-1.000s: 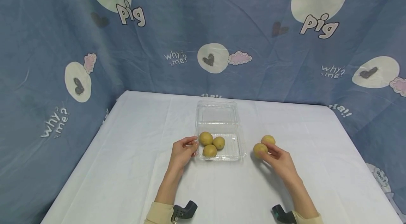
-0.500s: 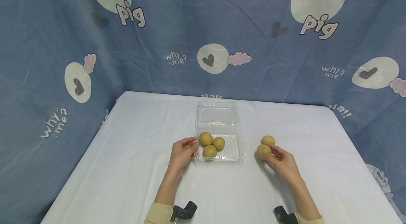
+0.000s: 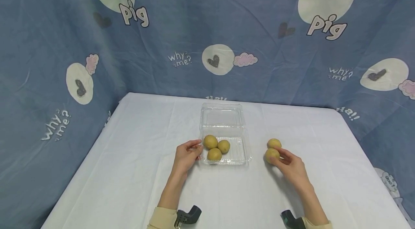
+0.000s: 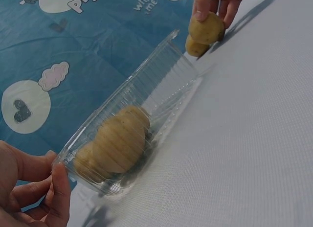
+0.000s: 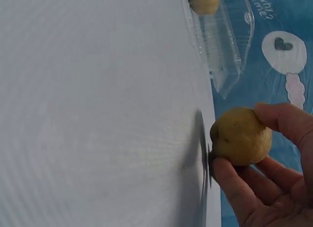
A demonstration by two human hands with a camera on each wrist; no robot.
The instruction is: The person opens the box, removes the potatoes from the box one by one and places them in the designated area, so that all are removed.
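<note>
A clear plastic clamshell box (image 3: 238, 152) lies with its lid folded back, and three potatoes (image 3: 214, 154) sit grouped in the left part of its base. My left hand (image 3: 187, 155) pinches the box's left rim between thumb and fingers, as the left wrist view also shows. To the right of the box, my right hand (image 3: 291, 167) grips another potato (image 5: 242, 136) between thumb and fingertips, low over the cloth. Just behind it in the head view is one more potato (image 3: 273, 142), partly covered by the held one.
White cloth (image 3: 129, 171) covers the table. A blue printed curtain (image 3: 155, 77) hangs behind and along both sides. The box lid (image 3: 222, 116) extends toward the back edge. Dark wrist devices (image 3: 189, 215) sit on both wrists.
My right hand has shifted slightly right with its potato, away from the box and closer in front of the loose potato. The left hand and the box have stayed in place.
</note>
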